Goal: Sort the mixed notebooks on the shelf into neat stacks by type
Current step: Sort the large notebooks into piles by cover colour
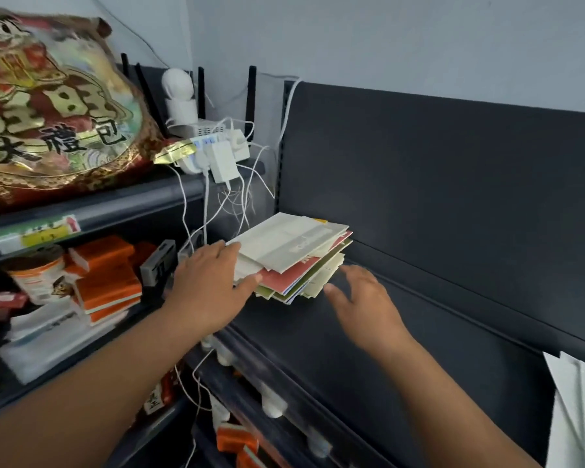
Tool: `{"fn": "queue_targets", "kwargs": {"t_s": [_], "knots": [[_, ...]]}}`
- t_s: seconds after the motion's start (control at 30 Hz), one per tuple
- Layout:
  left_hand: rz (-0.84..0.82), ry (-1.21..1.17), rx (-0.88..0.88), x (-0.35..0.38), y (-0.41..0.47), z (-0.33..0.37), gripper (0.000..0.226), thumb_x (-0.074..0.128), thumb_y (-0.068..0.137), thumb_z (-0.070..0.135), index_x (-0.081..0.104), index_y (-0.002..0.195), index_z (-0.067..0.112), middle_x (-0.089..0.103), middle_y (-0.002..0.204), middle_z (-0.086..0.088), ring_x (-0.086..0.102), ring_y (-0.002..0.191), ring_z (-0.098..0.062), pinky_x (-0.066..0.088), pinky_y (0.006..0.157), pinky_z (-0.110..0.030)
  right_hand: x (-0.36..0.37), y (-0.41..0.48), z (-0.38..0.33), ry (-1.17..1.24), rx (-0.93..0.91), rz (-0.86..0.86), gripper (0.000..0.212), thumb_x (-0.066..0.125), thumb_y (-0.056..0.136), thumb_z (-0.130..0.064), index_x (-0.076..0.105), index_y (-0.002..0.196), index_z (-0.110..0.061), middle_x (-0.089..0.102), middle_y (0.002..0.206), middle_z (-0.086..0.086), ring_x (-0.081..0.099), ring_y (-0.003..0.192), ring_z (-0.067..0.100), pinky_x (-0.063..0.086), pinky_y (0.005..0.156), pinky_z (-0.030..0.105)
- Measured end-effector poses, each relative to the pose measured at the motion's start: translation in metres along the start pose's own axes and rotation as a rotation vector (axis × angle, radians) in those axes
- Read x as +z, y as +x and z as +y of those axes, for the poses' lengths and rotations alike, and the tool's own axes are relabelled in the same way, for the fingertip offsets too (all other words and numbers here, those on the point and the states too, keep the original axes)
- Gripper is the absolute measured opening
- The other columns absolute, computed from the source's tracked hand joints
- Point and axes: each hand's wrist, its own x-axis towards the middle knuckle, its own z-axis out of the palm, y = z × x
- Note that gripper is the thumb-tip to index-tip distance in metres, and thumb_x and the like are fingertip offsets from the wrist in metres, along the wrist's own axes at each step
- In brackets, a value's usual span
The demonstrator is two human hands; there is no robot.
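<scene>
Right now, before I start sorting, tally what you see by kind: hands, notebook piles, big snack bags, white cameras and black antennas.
hands: 2 (left hand, right hand)
notebook pile: 1
big snack bag: 1
white camera: 1
black antennas: 4
Total: 9
</scene>
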Motion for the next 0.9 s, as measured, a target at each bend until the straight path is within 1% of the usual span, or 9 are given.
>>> {"fn": "queue_targets", "kwargs": {"t_s": [0.17,0.23,0.4,0.5,0.6,0.67,0.73,0.8,0.9], "knots": [[-0.016,-0.066,0.05,0.01,0.048,-0.011,0.063,0.045,0.091,0.054,0.037,0.142,0.018,0.048,0.137,-0.003,0.044,0.126,-0.023,0.037,0.102,-0.039,0.008,0.03,-0.009,0.056,0.061,0.039,0.047,0.046,0.1,-0.04,0.043,0.142,-0.018,0.041,0.148,-0.001,0.036,0.137,0.02,0.032,0.106,0.031],[-0.049,-0.107,0.058,0.013,0.07,-0.016,0.062,0.046,0.093,0.052,0.036,0.143,0.017,0.046,0.141,-0.004,0.042,0.129,-0.024,0.036,0.104,-0.038,0.013,0.041,-0.013,0.118,0.11,0.06,0.046,0.046,0.1,-0.04,0.045,0.141,-0.019,0.044,0.144,-0.003,0.039,0.133,0.017,0.032,0.098,0.027],[-0.186,-0.194,0.102,0.023,0.12,-0.031,0.064,0.043,0.092,0.055,0.036,0.144,0.018,0.046,0.143,-0.002,0.045,0.128,-0.024,0.039,0.103,-0.04,0.023,0.064,-0.031,0.261,0.26,0.109,0.034,0.046,0.099,-0.041,0.053,0.129,-0.026,0.048,0.116,-0.01,0.045,0.106,0.007,0.038,0.09,0.026],[-0.284,-0.253,0.119,0.031,0.146,-0.039,0.061,0.042,0.094,0.054,0.036,0.143,0.019,0.045,0.143,-0.001,0.045,0.128,-0.024,0.04,0.102,-0.039,0.03,0.077,-0.039,0.304,0.35,0.156,0.031,0.046,0.099,-0.042,0.053,0.126,-0.028,0.051,0.111,-0.011,0.05,0.103,0.008,0.042,0.087,0.029],[-0.418,-0.269,0.118,0.042,0.162,-0.042,0.068,0.039,0.094,0.057,0.025,0.149,0.02,0.036,0.151,-0.002,0.04,0.134,-0.025,0.038,0.106,-0.041,0.04,0.085,-0.045,0.309,0.408,0.185,0.037,0.047,0.099,-0.043,0.051,0.131,-0.025,0.049,0.108,-0.013,0.049,0.101,0.008,0.041,0.084,0.028],[-0.467,-0.262,0.148,0.048,0.167,-0.042,0.065,0.038,0.094,0.056,0.029,0.147,0.019,0.04,0.148,-0.004,0.043,0.131,-0.026,0.04,0.103,-0.041,0.045,0.089,-0.047,0.308,0.432,0.197,0.035,0.047,0.1,-0.04,0.052,0.13,-0.023,0.047,0.104,-0.013,0.046,0.098,0.008,0.038,0.084,0.027],[-0.472,-0.274,0.185,0.051,0.169,-0.042,0.063,0.039,0.094,0.056,0.034,0.143,0.018,0.043,0.144,-0.004,0.045,0.128,-0.026,0.041,0.101,-0.04,0.051,0.092,-0.047,0.32,0.464,0.211,0.026,0.048,0.099,-0.038,0.051,0.122,-0.026,0.048,0.1,-0.014,0.047,0.095,0.008,0.038,0.083,0.027],[-0.452,-0.274,0.227,0.051,0.167,-0.04,0.06,0.04,0.093,0.056,0.039,0.14,0.017,0.045,0.141,-0.003,0.045,0.127,-0.025,0.04,0.101,-0.04,0.056,0.094,-0.048,0.363,0.508,0.225,0.019,0.049,0.098,-0.038,0.051,0.113,-0.026,0.058,0.106,-0.012,0.056,0.095,0.009,0.046,0.084,0.03],[-0.391,-0.261,0.306,0.046,0.16,-0.034,0.051,0.042,0.092,0.055,0.046,0.13,0.021,0.052,0.13,0.001,0.041,0.126,-0.024,0.034,0.104,-0.04,0.062,0.095,-0.045,0.475,0.558,0.253,0.033,0.051,0.096,-0.041,0.055,0.12,-0.019,0.065,0.112,-0.005,0.065,0.098,0.014,0.056,0.085,0.037]]}}
